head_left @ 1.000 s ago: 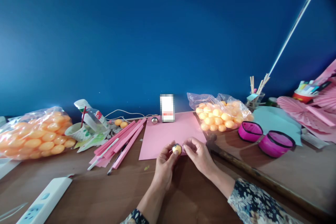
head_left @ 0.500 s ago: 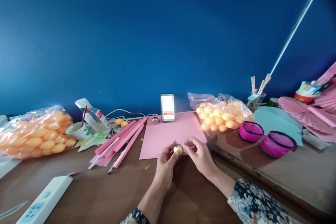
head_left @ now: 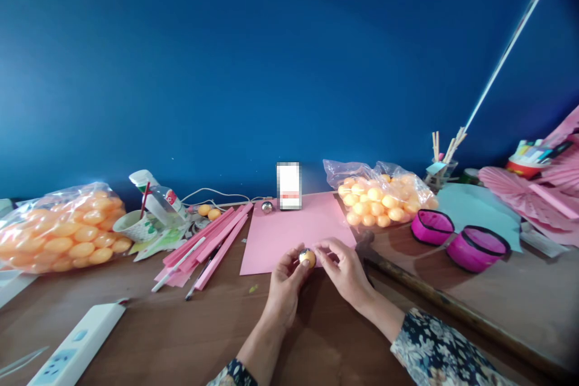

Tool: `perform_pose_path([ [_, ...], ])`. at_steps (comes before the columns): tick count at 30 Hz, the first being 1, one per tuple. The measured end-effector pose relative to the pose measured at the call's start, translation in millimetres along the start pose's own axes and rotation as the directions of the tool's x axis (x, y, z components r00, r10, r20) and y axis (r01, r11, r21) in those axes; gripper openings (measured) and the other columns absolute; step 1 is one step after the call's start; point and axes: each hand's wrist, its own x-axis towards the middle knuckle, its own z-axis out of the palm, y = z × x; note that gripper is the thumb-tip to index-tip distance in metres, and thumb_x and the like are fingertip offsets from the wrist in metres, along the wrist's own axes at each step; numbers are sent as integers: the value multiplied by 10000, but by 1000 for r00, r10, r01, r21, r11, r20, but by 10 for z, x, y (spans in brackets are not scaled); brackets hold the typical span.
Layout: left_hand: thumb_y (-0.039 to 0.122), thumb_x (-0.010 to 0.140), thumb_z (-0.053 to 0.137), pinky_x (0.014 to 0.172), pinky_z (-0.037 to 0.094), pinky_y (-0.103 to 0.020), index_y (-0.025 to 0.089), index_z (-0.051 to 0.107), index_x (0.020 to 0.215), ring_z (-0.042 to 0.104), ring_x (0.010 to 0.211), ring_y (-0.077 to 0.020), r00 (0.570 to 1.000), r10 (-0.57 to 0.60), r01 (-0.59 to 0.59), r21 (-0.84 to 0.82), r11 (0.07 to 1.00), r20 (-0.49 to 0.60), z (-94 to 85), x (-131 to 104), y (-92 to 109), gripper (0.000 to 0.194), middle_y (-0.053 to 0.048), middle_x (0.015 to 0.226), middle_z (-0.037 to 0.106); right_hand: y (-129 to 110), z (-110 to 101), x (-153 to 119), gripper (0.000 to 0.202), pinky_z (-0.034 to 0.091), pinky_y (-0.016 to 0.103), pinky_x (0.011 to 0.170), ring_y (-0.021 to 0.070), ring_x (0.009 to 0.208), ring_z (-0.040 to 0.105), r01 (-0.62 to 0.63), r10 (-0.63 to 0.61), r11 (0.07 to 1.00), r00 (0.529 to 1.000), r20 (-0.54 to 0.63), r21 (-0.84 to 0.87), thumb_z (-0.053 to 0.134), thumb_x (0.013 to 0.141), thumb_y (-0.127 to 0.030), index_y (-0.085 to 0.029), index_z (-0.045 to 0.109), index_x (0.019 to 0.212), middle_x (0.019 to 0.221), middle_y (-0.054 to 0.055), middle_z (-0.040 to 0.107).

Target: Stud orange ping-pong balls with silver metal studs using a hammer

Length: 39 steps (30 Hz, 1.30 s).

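Observation:
My left hand [head_left: 284, 280] is closed around an orange ball [head_left: 307, 259] whose upper part is covered in shiny silver. The ball is held over the near edge of a pink paper sheet [head_left: 307, 229]. Close to the ball's right side is my right hand [head_left: 346, 271], its thumb and index finger drawn together in a pinch. Whatever those fingers hold is too small to make out. Farther back on the sheet, a silver ball [head_left: 266, 207] lies beside an upright object with a blurred-out white face [head_left: 289, 184].
Bags of orange balls stand left [head_left: 67, 235] and right [head_left: 375, 202]. Pink strips [head_left: 212, 241] and pens lie left of the sheet. A long-handled hammer [head_left: 434, 295] lies beside my right arm, near magenta bands [head_left: 477, 248]. A power strip [head_left: 79, 341] sits at front left.
Very little differs. My right hand has shifted very slightly at the ball's right side, while my left hand keeps its hold on the ball.

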Motion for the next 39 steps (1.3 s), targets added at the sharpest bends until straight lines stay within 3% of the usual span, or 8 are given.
perform_pose_path([
  [7,216,675,685,915,412,-348,182,584,1039,604,937,-182,1000,23,-23,-3,1000,9,-21,15,-31,379,-70,994,652,24,-8,7,146,469,243,650,151,700,591,-103,103,993,995,2,60,477,820,-294,-188,571,784,758,19,631],
  [13,214,683,678,955,377,-349,175,573,1058,566,1020,-195,999,51,-52,40,998,15,-24,20,-36,392,-84,1062,629,75,6,43,169,453,240,686,140,729,570,-226,213,938,974,78,262,521,794,-336,-176,576,789,763,1,611],
  [22,250,678,678,914,419,-364,174,542,1104,574,1012,-219,997,41,-51,149,988,65,-25,23,-50,454,-95,1081,623,111,28,33,205,426,254,706,130,720,556,-448,349,666,894,283,596,645,706,-361,-163,618,750,736,-3,616],
  [30,237,698,660,896,432,-334,175,547,1084,579,987,-193,993,85,-99,210,973,79,-9,9,-47,407,-78,1061,631,124,24,24,179,390,235,649,110,668,522,-491,362,621,871,333,610,660,703,-342,-169,627,733,708,-12,612],
  [39,230,706,649,912,417,-345,168,535,1087,564,1014,-200,992,88,-107,225,969,93,-31,34,-63,403,-89,1069,621,133,10,36,235,387,239,622,122,685,514,-522,388,661,852,350,539,642,707,-398,-166,609,730,720,-1,593],
])
